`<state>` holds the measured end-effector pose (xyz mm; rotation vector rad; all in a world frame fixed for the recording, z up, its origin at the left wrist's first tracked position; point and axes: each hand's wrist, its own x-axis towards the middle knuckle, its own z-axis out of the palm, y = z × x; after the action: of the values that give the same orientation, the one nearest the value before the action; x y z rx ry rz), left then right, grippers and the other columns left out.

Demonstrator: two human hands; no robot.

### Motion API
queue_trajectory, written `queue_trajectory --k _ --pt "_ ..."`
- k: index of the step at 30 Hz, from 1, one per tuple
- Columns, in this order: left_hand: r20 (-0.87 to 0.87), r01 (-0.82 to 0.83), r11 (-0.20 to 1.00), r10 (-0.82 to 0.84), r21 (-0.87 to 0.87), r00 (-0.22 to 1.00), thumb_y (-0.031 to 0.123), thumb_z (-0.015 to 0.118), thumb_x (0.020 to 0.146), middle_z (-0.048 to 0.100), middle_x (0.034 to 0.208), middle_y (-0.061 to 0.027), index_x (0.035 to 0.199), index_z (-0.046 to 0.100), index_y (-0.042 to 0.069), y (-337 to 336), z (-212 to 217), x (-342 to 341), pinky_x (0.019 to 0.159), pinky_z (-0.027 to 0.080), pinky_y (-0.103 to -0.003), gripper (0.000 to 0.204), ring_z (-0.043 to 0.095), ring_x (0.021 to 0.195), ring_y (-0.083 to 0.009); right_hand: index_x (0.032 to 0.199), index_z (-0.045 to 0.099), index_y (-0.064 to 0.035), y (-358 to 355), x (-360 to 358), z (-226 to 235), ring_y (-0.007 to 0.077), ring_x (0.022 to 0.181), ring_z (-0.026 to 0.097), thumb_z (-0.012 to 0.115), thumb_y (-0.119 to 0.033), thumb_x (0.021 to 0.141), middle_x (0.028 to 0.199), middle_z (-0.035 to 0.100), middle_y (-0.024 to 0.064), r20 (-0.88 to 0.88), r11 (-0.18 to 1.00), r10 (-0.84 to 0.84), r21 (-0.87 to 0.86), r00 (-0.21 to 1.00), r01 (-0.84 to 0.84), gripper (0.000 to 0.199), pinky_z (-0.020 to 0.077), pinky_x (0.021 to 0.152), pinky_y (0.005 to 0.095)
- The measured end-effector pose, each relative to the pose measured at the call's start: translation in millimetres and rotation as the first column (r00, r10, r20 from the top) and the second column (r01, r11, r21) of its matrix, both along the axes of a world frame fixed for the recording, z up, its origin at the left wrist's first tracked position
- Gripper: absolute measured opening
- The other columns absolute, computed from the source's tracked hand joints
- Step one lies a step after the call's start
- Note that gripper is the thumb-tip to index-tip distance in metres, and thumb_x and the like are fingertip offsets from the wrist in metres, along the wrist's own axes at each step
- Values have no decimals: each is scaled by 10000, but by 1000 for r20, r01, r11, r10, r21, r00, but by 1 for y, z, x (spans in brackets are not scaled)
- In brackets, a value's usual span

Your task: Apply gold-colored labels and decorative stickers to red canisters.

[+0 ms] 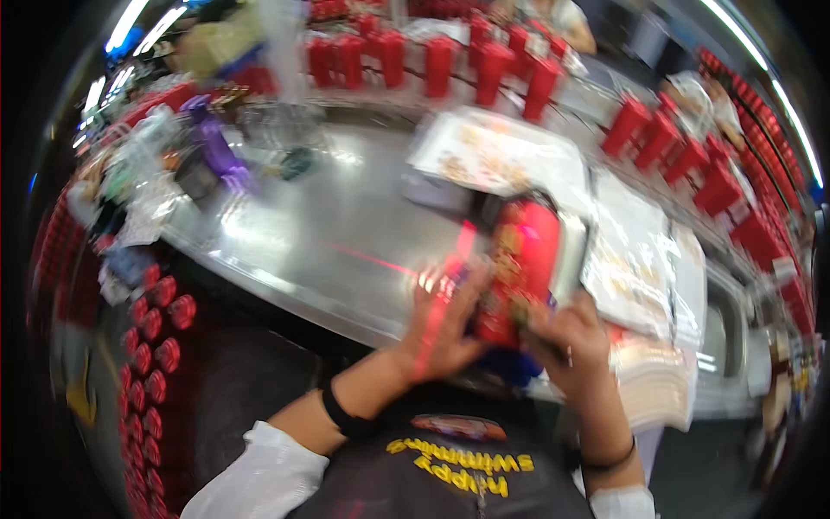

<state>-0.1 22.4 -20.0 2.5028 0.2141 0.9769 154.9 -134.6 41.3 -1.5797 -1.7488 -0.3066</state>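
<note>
Head view: left hand [445, 324] and right hand [566, 333] are gripping a red cylindrical package [519, 268] (likely light, stiff, glossy-slippery) by its lower end over the steel desk [328, 233].

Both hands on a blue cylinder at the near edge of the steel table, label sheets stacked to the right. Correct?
Not quite: the cylinder is red, not blue, as the head view shows. The left hand and right hand do grip it at the steel table edge, label sheets to the right.
</note>
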Motion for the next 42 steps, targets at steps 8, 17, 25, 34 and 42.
queue_trajectory --k 8,17,25,34,42 --pt "-11 33 998 -32 47 999 376 766 752 362 1501 -138 1522 220 37 -3 3 -5 1139 121 -542 1002 321 1384 -341 920 671 -14 10 2 -5 257 702 574 722 -54 771 762 595 100 -177 975 -129 155 976 157 163 460 649 315" --pt "43 9 1000 -10 25 999 368 746 783 363 1504 -141 1527 207 47 -4 -2 0 1134 126 -555 974 331 1385 -343 928 688 -51 7 5 -15 294 755 573 726 44 694 812 575 109 -38 959 -246 132 968 249 255 463 687 362" --pt "-100 -76 997 72 -33 992 464 784 705 371 1425 -261 1495 258 8 -5 -7 1 1071 220 -606 1052 355 1313 -410 1000 708 -57 -13 -19 5 227 798 601 824 19 621 851 628 78 -188 982 109 -134 976 -136 404 491 686 320" --pt "-64 -55 995 50 -80 997 417 819 686 487 1375 -194 1498 202 -37 0 -3 -2 1111 160 -564 1117 364 1328 -347 1007 687 -81 -11 -28 5 245 818 584 813 -36 674 843 569 83 -329 952 252 -86 910 -295 359 470 709 363" --pt "-109 19 989 -35 -147 993 460 770 746 465 1360 -252 1495 195 -51 2 -5 -6 1106 196 -551 1074 368 1318 -393 975 660 -31 -25 -23 -1 171 788 616 765 -45 777 834 628 51 -456 979 -10 -186 890 -84 225 484 685 267"
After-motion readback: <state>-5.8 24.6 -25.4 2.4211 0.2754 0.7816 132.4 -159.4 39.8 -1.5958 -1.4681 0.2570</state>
